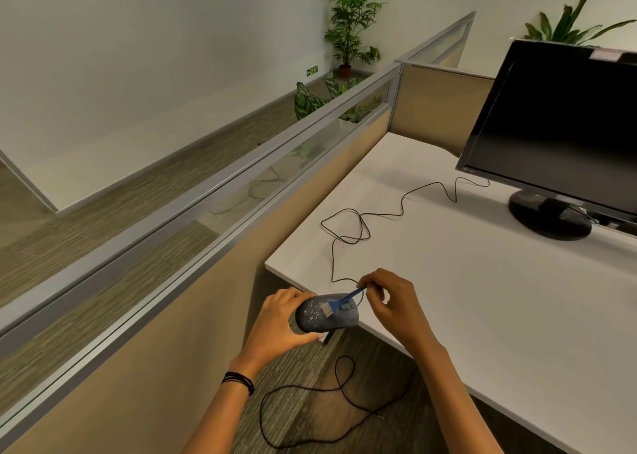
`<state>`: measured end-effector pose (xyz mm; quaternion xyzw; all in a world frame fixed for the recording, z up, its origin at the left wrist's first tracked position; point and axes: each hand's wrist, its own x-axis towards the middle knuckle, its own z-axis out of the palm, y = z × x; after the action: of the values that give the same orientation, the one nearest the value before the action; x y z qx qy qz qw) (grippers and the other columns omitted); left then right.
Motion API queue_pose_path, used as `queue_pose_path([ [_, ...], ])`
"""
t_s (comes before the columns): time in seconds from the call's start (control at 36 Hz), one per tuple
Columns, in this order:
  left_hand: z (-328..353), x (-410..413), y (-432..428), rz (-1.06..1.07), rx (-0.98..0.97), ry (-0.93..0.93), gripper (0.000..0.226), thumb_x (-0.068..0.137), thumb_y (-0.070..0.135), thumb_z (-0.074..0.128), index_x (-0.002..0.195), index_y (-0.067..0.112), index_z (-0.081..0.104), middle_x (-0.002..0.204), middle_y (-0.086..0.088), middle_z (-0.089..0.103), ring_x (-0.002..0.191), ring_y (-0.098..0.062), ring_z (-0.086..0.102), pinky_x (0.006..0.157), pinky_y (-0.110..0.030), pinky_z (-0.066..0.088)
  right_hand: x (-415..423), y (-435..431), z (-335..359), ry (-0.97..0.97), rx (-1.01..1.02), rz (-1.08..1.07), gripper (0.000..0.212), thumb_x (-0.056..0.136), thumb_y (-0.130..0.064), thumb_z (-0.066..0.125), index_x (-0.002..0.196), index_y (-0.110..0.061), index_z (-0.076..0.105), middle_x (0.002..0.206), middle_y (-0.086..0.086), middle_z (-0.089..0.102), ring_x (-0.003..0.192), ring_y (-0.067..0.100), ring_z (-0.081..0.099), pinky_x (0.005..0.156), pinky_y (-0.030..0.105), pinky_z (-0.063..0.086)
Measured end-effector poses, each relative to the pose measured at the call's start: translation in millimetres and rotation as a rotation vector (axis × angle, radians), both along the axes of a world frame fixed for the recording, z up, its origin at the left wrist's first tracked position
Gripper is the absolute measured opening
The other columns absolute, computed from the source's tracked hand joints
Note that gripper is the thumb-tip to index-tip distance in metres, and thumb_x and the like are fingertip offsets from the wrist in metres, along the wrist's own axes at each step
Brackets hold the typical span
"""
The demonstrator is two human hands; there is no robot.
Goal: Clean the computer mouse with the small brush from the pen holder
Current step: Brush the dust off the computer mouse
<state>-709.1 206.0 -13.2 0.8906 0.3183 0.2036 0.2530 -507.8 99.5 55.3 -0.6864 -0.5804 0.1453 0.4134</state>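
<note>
One white desk [465, 281], monitor [558, 126] on it; off its corner left hand [279, 319] grips mouse [324, 317], right hand [393, 302] pinches brush [339, 303]; carpet [303, 360] below.

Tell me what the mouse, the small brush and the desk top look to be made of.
The computer mouse looks like dark moulded plastic, matte, dotted with pale specks. The small brush has a thin blue handle, probably plastic; its pale bristles' fibre is unclear. The desk top is white, smooth and thin-edged, likely laminate over board, low sheen.
</note>
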Motion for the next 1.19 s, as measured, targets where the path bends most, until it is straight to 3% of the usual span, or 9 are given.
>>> queue_pose_path([
  [0.19, -2.8, -0.3, -2.2, 0.01, -0.006, -0.008, 0.065, 0.065, 0.063, 0.066, 0.12, 0.032, 0.05, 0.107, 0.016, 0.048, 0.101, 0.001, 0.039, 0.089, -0.017, 0.026, 1.8, -2.0, -0.2, 0.016, 0.035, -0.029, 0.013, 0.085, -0.005, 0.053, 0.084, -0.012, 0.064, 0.079, -0.009, 0.058, 0.069, 0.004, 0.052, 0.065, 0.024, 0.046],
  [0.28, -1.3, -0.1, -2.3, 0.02, -0.005, -0.02, 0.064, 0.065, 0.06, 0.068, 0.12, 0.032, 0.05, 0.106, 0.017, 0.047, 0.1, 0.002, 0.038, 0.088, -0.014, 0.025, 4.1, -3.3, -1.8, -0.001, 0.021, -0.041, 0.014, 0.086, -0.005, 0.053, 0.088, -0.013, 0.064, 0.08, -0.01, 0.057, 0.069, 0.007, 0.052, 0.067, 0.029, 0.048],
  [0.44, -0.8, -2.0, -0.7, 0.03, -0.01, -0.019, 0.063, 0.064, 0.056, 0.07, 0.119, 0.032, 0.05, 0.106, 0.017, 0.047, 0.098, 0.004, 0.036, 0.087, -0.014, 0.026, 6.9, -4.1, -1.9, 0.013, -0.036, 0.027, 0.019, 0.084, -0.021, 0.044, 0.085, -0.019, 0.063, 0.077, -0.017, 0.056, 0.07, 0.011, 0.055, 0.069, 0.033, 0.049],
  [0.58, -2.3, -3.6, -0.3, 0.029, -0.018, -0.013, 0.065, 0.065, 0.057, 0.068, 0.121, 0.031, 0.049, 0.106, 0.017, 0.046, 0.1, 0.003, 0.037, 0.088, -0.014, 0.024, 5.1, -4.1, -2.4, 0.026, -0.014, 0.022, 0.018, 0.086, -0.018, 0.046, 0.09, -0.019, 0.064, 0.08, -0.009, 0.06, 0.071, 0.013, 0.056, 0.072, 0.035, 0.051],
  [1.0, -3.6, -7.3, -1.5, 0.028, -0.029, -0.02, 0.067, 0.064, 0.062, 0.065, 0.121, 0.03, 0.05, 0.107, 0.016, 0.047, 0.099, 0.001, 0.038, 0.088, -0.016, 0.026, 3.8, -4.7, -2.7, 0.041, -0.113, 0.086, 0.02, 0.084, -0.022, 0.044, 0.084, -0.022, 0.063, 0.077, -0.012, 0.06, 0.07, 0.01, 0.054, 0.072, 0.031, 0.048],
  [1.11, -3.4, -8.1, -1.2, 0.03, -0.018, -0.02, 0.069, 0.064, 0.064, 0.063, 0.122, 0.029, 0.05, 0.107, 0.016, 0.047, 0.1, 0.001, 0.038, 0.088, -0.015, 0.025, 3.4, -4.7, -3.5, 0.045, -0.066, 0.076, 0.02, 0.086, -0.024, 0.044, 0.091, -0.025, 0.063, 0.082, -0.008, 0.064, 0.074, 0.012, 0.057, 0.074, 0.029, 0.049],
  [1.19, -3.2, -8.6, -1.2, 0.029, -0.017, -0.022, 0.069, 0.064, 0.065, 0.063, 0.121, 0.029, 0.05, 0.106, 0.017, 0.046, 0.098, 0.003, 0.036, 0.087, -0.013, 0.025, 4.2, -4.4, -3.1, 0.003, -0.119, 0.101, 0.02, 0.085, -0.025, 0.044, 0.09, -0.023, 0.063, 0.078, -0.016, 0.058, 0.071, 0.008, 0.054, 0.073, 0.025, 0.045],
])
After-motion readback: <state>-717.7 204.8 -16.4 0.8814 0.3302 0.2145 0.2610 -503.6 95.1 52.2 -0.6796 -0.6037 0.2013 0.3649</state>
